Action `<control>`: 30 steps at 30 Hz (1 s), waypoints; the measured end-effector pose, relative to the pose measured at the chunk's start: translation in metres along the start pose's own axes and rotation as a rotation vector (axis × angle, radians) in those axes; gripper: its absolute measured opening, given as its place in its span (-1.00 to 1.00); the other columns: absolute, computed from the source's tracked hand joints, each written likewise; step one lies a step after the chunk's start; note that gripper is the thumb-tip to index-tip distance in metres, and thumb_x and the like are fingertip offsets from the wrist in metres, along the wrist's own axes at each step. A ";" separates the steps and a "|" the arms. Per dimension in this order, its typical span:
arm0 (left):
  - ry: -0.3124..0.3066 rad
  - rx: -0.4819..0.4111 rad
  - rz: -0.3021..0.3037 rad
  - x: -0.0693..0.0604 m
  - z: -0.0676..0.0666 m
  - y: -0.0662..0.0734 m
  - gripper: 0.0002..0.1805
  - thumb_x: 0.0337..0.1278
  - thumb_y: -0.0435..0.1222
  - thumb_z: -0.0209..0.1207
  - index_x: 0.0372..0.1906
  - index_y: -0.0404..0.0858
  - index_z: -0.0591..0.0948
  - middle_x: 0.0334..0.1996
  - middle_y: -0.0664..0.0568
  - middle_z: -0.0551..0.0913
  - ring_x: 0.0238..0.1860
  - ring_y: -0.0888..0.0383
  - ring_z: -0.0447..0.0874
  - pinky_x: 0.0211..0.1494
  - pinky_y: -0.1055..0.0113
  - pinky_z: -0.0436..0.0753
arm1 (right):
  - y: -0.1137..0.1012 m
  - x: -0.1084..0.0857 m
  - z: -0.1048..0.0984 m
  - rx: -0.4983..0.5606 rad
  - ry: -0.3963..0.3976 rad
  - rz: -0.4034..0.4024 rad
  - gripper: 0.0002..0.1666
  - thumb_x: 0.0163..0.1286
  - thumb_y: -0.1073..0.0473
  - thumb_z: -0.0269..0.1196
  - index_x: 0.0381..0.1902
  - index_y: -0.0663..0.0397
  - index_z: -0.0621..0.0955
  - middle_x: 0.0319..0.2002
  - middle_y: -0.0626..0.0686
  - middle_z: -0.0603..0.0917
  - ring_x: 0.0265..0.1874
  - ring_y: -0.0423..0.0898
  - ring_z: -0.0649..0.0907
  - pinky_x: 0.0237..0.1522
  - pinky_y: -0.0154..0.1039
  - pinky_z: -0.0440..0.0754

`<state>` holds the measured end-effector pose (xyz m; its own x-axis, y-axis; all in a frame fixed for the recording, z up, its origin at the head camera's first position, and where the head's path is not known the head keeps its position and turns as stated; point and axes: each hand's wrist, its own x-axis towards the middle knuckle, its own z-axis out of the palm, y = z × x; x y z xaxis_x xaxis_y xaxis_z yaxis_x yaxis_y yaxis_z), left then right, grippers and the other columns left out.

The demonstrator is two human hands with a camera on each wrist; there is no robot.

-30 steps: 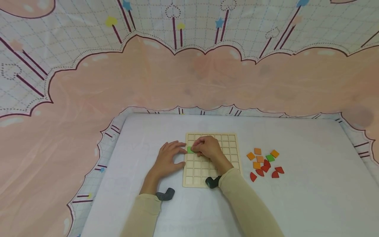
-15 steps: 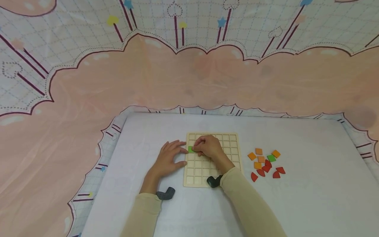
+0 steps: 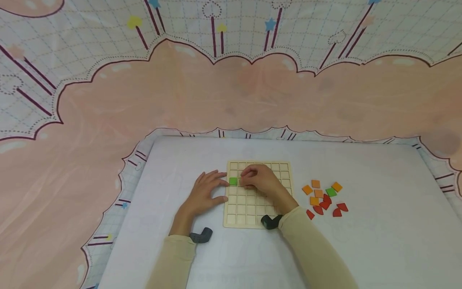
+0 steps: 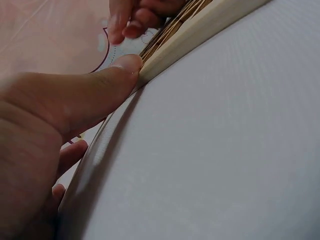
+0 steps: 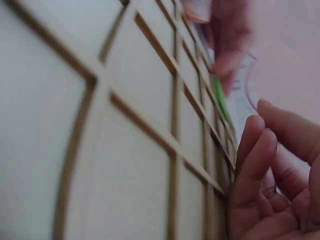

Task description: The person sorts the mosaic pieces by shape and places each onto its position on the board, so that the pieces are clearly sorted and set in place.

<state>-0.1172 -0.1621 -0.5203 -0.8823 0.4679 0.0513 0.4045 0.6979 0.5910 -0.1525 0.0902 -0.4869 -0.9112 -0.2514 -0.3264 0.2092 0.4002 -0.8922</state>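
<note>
Tile (image 3: 233, 181), green and square, lies aligned with the gridded board (image 3: 242, 209).

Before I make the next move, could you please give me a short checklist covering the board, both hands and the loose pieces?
1. Left hand touching the board's left edge: ok.
2. Green tile in one of the leftmost-column cells: ok.
3. Green tile fully flush in its cell: cannot tell; the views don't show its seating clearly.
4. Right hand free of pieces: ok; none shows at its fingers.
5. Second green tile in view: ok, lying to the right of the board.
6. Loose pieces well separated: not ok; some red pieces crowd together near an orange tile.
</note>
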 end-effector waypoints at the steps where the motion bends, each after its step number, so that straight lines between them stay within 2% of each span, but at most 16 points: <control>1: 0.001 -0.001 0.002 0.000 0.000 0.001 -0.55 0.13 0.00 0.40 0.12 -0.01 0.66 0.48 0.10 0.43 0.61 -0.04 0.13 0.63 -0.16 -0.15 | 0.001 -0.003 -0.005 -0.012 0.007 -0.013 -0.76 0.23 0.12 0.49 -0.15 0.00 0.73 -0.31 -0.02 0.74 -0.32 -0.13 0.68 -0.18 -0.28 0.63; 6: 0.013 0.000 0.010 0.000 0.000 0.003 -0.54 0.12 0.02 0.40 0.11 0.00 0.68 0.46 0.06 0.45 0.60 -0.07 0.15 0.62 -0.19 -0.13 | 0.008 -0.019 -0.038 -0.062 0.028 -0.083 -0.67 0.27 0.09 0.45 -0.05 0.08 0.71 -0.23 0.03 0.73 -0.23 -0.05 0.66 -0.10 -0.20 0.59; 10: 0.011 0.006 0.005 -0.001 0.001 0.003 -0.54 0.12 0.03 0.40 0.11 0.00 0.67 0.46 0.06 0.46 0.60 -0.06 0.15 0.62 -0.18 -0.13 | 0.017 -0.032 -0.068 -0.130 0.072 -0.086 -0.63 0.30 0.03 0.44 -0.01 0.09 0.71 -0.21 0.03 0.72 -0.22 -0.04 0.66 -0.08 -0.18 0.58; 18: 0.031 0.017 0.009 -0.001 0.002 0.002 -0.54 0.10 0.02 0.41 0.10 0.00 0.68 0.45 0.07 0.47 0.59 -0.06 0.18 0.62 -0.19 -0.10 | 0.037 -0.061 -0.123 -0.339 0.180 -0.011 -0.61 0.36 -0.07 0.38 0.01 0.04 0.71 -0.15 0.08 0.74 -0.14 0.01 0.62 -0.16 -0.22 0.59; 23: 0.022 0.016 -0.007 -0.001 0.002 0.001 -0.51 0.10 0.03 0.42 0.13 -0.01 0.67 0.46 0.08 0.46 0.60 -0.05 0.16 0.62 -0.18 -0.11 | 0.050 -0.071 -0.147 -0.424 0.216 0.049 -0.56 0.40 -0.08 0.33 0.06 0.08 0.69 -0.10 0.14 0.72 -0.13 0.05 0.61 -0.19 -0.25 0.59; 26: 0.021 0.016 -0.013 0.000 0.002 0.001 -0.47 0.08 0.04 0.43 0.16 -0.02 0.66 0.47 0.10 0.45 0.60 -0.04 0.16 0.62 -0.17 -0.11 | 0.055 -0.075 -0.157 -0.463 0.220 0.080 -0.55 0.41 -0.08 0.32 0.08 0.11 0.68 -0.07 0.17 0.71 -0.08 0.09 0.60 -0.15 -0.18 0.60; 30: 0.020 0.010 -0.017 0.000 0.002 0.002 -0.43 0.06 0.05 0.44 0.18 -0.02 0.65 0.47 0.11 0.45 0.60 -0.03 0.16 0.63 -0.15 -0.12 | 0.066 -0.075 -0.167 -0.484 0.200 0.116 -0.48 0.40 -0.11 0.32 0.13 0.13 0.66 0.01 0.22 0.70 0.01 0.15 0.59 0.00 0.03 0.62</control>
<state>-0.1160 -0.1597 -0.5205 -0.8938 0.4447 0.0576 0.3914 0.7112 0.5840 -0.1291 0.2825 -0.4691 -0.9516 -0.0273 -0.3060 0.1679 0.7881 -0.5923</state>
